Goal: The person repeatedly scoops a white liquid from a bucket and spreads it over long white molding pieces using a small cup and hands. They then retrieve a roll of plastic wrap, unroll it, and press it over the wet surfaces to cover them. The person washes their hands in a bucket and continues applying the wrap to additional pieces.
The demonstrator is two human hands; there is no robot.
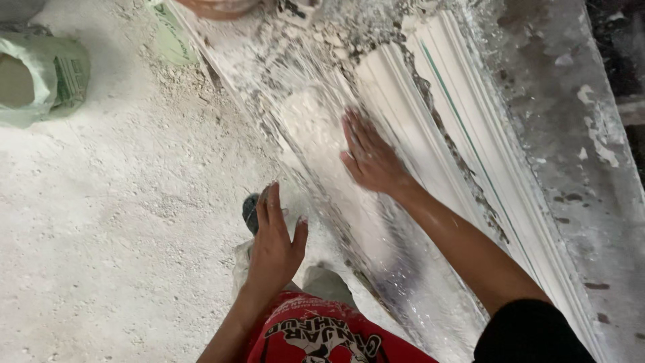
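While flat, right hand (371,158) presses moulding (463,154) running diagonally.

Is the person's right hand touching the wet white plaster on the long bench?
Touching. The head view shows the right hand pressed flat, fingers spread, on the wet plaster; the left hand hangs free above the floor.

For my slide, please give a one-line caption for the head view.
Right hand flat on wet white plaster beside a ridged moulding; left hand open above the dusty floor.
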